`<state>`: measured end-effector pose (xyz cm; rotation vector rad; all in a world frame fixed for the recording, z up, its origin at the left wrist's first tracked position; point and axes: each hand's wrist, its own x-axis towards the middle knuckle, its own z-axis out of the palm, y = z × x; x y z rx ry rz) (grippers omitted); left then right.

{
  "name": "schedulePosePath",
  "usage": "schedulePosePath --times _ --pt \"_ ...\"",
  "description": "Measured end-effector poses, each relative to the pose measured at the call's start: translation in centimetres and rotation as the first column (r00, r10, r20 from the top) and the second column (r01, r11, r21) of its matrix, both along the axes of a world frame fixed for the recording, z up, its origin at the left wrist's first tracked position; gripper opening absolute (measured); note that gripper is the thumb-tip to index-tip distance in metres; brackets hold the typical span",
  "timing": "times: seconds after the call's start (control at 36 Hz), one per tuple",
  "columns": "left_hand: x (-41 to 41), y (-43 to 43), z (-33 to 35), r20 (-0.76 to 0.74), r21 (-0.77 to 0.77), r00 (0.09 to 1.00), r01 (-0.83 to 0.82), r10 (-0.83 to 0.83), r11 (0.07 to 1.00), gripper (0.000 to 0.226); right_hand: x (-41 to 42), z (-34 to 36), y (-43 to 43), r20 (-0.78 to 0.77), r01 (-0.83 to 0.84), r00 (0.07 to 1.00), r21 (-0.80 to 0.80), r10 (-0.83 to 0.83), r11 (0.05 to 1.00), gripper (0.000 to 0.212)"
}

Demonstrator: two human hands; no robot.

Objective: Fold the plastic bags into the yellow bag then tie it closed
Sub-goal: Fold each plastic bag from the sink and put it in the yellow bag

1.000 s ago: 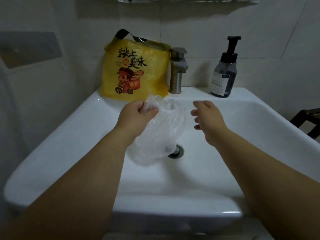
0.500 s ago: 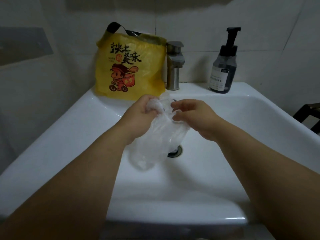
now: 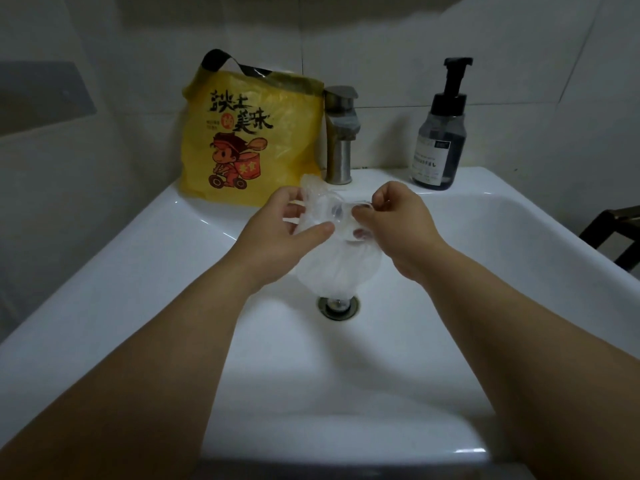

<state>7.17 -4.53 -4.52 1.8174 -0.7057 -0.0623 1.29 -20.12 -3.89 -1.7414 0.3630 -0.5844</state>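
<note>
The clear bag (image 3: 337,271) is thin, crinkled, translucent plastic; the yellow bag (image 3: 291,143) is wrinkled plastic film (printed, faintly shiny). The sink (image 3: 138,271) is smooth glossy white ceramic, the tap (image 3: 341,157) brushed metal, the pump bottle (image 3: 438,150) smooth dark plastic

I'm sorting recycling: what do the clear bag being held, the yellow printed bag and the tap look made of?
Crumpled clear bag: thin plastic film, translucent, slightly glossy; it wrinkles finely. Yellow printed bag: thin plastic too, nearly opaque, creased, with a soft sheen. Cylindrical grey tap: probably metal, brushed finish, dull highlights rather than mirror reflections; plated plastic cannot be ruled out.
</note>
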Motion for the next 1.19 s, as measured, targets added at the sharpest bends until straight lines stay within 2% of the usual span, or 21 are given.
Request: schedulePosePath --times 0.14,0.22,0.28,0.33,0.36,0.44,0.53,0.61,0.67,0.72,0.78,0.81,0.86,0.92,0.97,1.06,1.14,1.19 --pt "0.3 0.0 -0.1 0.037 0.040 0.997 -0.069 0.067 0.997 0.033 -0.1 0.1 -0.2 -0.046 0.006 0.999 -0.045 -0.008 0.999 0.040" --pt "0.3 0.1 0.1 0.048 0.010 0.990 -0.135 0.135 0.991 0.031 -0.2 0.2 0.2 -0.099 -0.075 0.993 -0.072 0.068 0.995 0.040" --pt "0.5 0.2 0.2 0.047 -0.017 0.984 -0.169 0.170 0.985 0.031 -0.3 0.2 0.6 -0.167 -0.159 0.976 -0.103 0.141 0.982 0.032" --pt "0.6 0.3 0.3 0.050 -0.024 0.979 -0.195 0.196 0.981 0.031 -0.6 0.4 1.1 -0.201 -0.249 0.954 -0.116 0.223 0.961 0.010" --pt "0.6 0.4 0.3 0.056 -0.026 0.977 -0.203 0.204 0.979 0.029 -0.8 0.5 1.2 -0.211 -0.277 0.945 -0.109 0.250 0.955 0.011" --pt "0.7 0.3 0.4 0.059 -0.036 0.975 -0.211 0.213 0.977 0.020 -0.9 0.6 0.9 -0.266 -0.337 0.918 -0.129 0.295 0.933 0.043" --pt "0.8 0.3 0.4 -0.049 -0.050 0.984 -0.172 0.169 0.984 0.015 -1.0 0.5 0.6 -0.362 -0.341 0.905 -0.306 0.222 0.889 0.052" --pt "0.8 0.1 0.7 -0.129 -0.043 0.982 -0.144 0.137 0.989 0.014 -1.0 0.3 0.5 -0.360 -0.322 0.916 -0.395 0.178 0.860 0.030" --pt "0.7 0.2 1.2 -0.211 -0.081 0.970 -0.140 0.121 0.987 0.008 -1.0 0.3 0.5 -0.317 -0.260 0.939 -0.405 0.132 0.876 0.026" --pt "0.7 0.5 1.6 -0.296 -0.129 0.953 -0.113 0.071 0.985 0.007 -1.0 0.5 0.3 -0.258 -0.184 0.960 -0.279 0.111 0.942 0.023" --pt "0.6 0.9 1.8 -0.388 -0.170 0.922 -0.088 0.015 0.982 0.015 -1.0 0.9 0.1 -0.172 -0.121 0.978 -0.024 0.115 0.992 0.009" --pt "0.6 0.9 1.8 -0.424 -0.178 0.906 -0.083 0.000 0.981 0.019 -1.0 1.1 0.0 -0.131 -0.097 0.985 0.106 0.111 0.990 0.005" --pt "0.6 1.0 1.5 -0.441 -0.150 0.897 -0.076 0.002 0.986 0.024 -1.0 1.4 -0.4 -0.045 -0.070 0.995 0.321 0.089 0.945 0.020" --pt "0.7 1.0 1.3 -0.394 -0.083 0.919 -0.054 0.017 0.995 0.022 -1.3 1.8 -0.5 0.016 -0.064 0.998 0.445 0.063 0.893 0.030" --pt "0.7 1.0 1.4 -0.379 -0.071 0.925 -0.027 -0.002 0.997 0.014 -1.6 2.1 -0.4 0.049 -0.063 0.998 0.507 0.044 0.859 0.020" --pt "0.8 1.2 1.8 -0.452 -0.220 0.883 0.030 -0.129 0.975 0.008 -2.1 2.6 -0.1 0.084 -0.048 0.996 0.603 -0.003 0.797 0.021" --pt "1.0 1.5 2.2 -0.490 -0.381 0.814 0.124 -0.314 0.916 0.011 -2.4 2.7 -0.2 0.056 -0.041 0.998 0.555 0.012 0.831 0.021" --pt "1.0 1.6 2.5 -0.508 -0.471 0.767 0.134 -0.392 0.872 0.012 -2.4 2.7 -0.3 0.065 -0.094 0.995 0.496 0.071 0.863 0.023"
